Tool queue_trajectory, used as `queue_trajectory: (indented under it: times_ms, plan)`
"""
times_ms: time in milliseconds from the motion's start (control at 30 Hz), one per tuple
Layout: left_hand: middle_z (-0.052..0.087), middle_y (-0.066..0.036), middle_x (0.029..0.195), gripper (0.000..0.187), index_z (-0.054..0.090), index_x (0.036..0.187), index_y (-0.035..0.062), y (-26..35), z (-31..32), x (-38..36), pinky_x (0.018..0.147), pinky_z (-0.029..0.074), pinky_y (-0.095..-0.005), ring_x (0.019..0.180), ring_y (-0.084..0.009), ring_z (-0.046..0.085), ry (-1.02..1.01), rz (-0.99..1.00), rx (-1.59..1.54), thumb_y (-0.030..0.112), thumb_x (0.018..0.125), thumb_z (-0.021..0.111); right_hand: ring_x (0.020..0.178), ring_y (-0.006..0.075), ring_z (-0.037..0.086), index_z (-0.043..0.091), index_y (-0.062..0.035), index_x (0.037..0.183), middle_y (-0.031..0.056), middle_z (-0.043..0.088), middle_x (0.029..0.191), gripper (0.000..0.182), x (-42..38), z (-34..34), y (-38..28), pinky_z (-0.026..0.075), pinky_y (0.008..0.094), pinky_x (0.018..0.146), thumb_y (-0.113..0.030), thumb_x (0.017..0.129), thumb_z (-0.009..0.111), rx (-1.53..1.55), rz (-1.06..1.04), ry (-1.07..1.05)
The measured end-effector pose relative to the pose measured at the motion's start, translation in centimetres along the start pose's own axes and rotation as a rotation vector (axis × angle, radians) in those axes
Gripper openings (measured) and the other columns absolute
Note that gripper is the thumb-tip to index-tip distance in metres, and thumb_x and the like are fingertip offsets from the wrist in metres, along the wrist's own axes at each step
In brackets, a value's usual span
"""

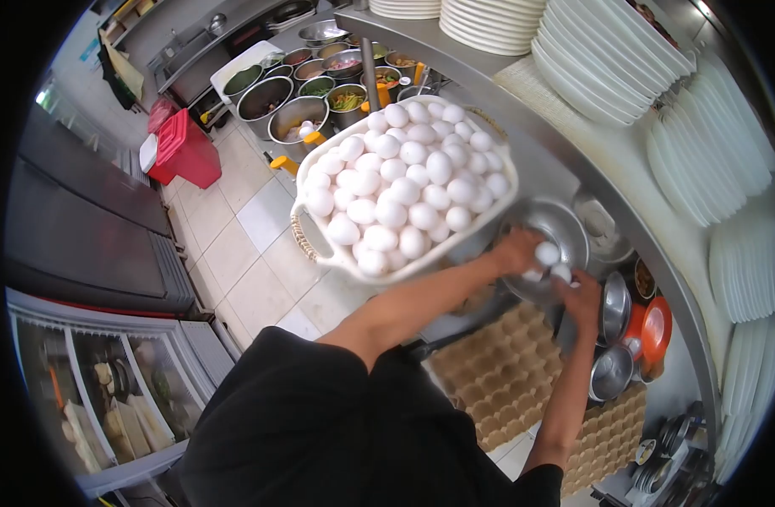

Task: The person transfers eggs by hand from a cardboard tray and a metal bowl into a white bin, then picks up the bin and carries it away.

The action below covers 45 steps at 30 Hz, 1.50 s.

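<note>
Above a round steel bowl (pixel 571 226), both of my hands are close together around a few white eggs (pixel 547 253). My left hand (pixel 522 252) reaches in from the left with its fingers curled against eggs. Opposite it, my right hand (pixel 580 296) has its fingers closed on a white egg (pixel 560 272). Exactly which eggs rest in which palm is partly hidden. Just left of the bowl stands a large white basket (pixel 330 258) with woven handles, heaped with white eggs (pixel 404 182).
Cardboard egg trays (pixel 497 372) lie below my arms. Smaller steel bowls (pixel 614 372) and an orange container (pixel 655 329) sit at the right. Stacked white plates (pixel 590 63) line the shelf. Pots of ingredients (pixel 299 114) stand behind the basket; a red bin (pixel 193 152) is on the floor.
</note>
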<state>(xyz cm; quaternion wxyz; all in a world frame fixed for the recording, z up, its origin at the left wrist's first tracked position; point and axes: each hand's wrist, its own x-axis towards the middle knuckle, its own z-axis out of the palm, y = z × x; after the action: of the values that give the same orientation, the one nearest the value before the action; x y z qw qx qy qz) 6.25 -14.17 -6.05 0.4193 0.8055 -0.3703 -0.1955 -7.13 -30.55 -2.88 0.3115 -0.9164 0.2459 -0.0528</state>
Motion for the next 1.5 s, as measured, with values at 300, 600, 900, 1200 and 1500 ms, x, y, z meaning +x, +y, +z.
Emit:
queue_trajectory:
  times_ms: [300,600,900,1200,1500]
  plan:
    - [0.058,-0.01,0.115,0.052,0.067,0.117,0.0077,6.1,-18.5,-15.7,0.092,0.047,-0.035,0.109,-0.0252,0.057,0.102,0.159,-0.26,0.022,0.071,0.087,0.075,0.013,0.06,0.069,0.0013,0.094,0.0053,0.069,0.086,0.031,-2.3,0.4,-11.2,0.05,0.0305,0.071,-0.021,0.076,0.082,0.408,-0.248,0.064]
    - [0.055,-0.018,0.121,0.058,0.069,0.12,0.0114,-4.0,-30.0,-16.7,0.099,0.045,-0.0419,0.115,-0.0354,0.055,0.234,-0.235,0.41,0.024,0.066,0.087,0.099,0.0296,0.064,0.074,-0.0054,0.1,0.0124,0.069,0.096,0.05,4.1,7.0,-29.2,0.052,0.0422,0.087,-0.041,0.065,0.08,-0.012,-0.714,-0.146]
    - [0.051,-0.019,0.136,0.059,0.069,0.122,0.0112,-5.5,-29.5,-17.9,0.095,0.049,-0.0425,0.109,-0.0366,0.062,0.274,-0.163,0.364,0.031,0.069,0.087,0.101,0.0284,0.063,0.074,-0.0069,0.106,0.0113,0.068,0.104,0.049,5.6,10.2,-30.4,0.051,0.0409,0.09,-0.038,0.068,0.079,-0.144,-0.681,-0.121]
    - [0.056,-0.017,0.134,0.044,0.069,0.119,0.0094,-7.7,-27.4,-19.6,0.084,0.054,-0.0378,0.109,-0.0345,0.062,0.496,-0.067,0.259,0.029,0.081,0.079,0.088,0.0243,0.062,0.073,-0.0043,0.097,0.0088,0.067,0.092,0.026,2.5,11.4,-30.7,0.05,0.0368,0.081,-0.022,0.078,0.076,0.31,-0.575,0.093]
    - [0.057,-0.016,0.134,0.036,0.07,0.116,0.0085,-7.9,-25.4,-19.9,0.099,0.045,-0.043,0.12,-0.0345,0.053,0.71,0.043,0.291,0.02,0.083,0.076,0.076,0.0172,0.058,0.067,-0.0016,0.09,0.0059,0.062,0.082,0.024,6.6,7.7,-25.0,0.042,0.029,0.062,-0.025,0.086,0.066,1.422,0.303,-0.004]
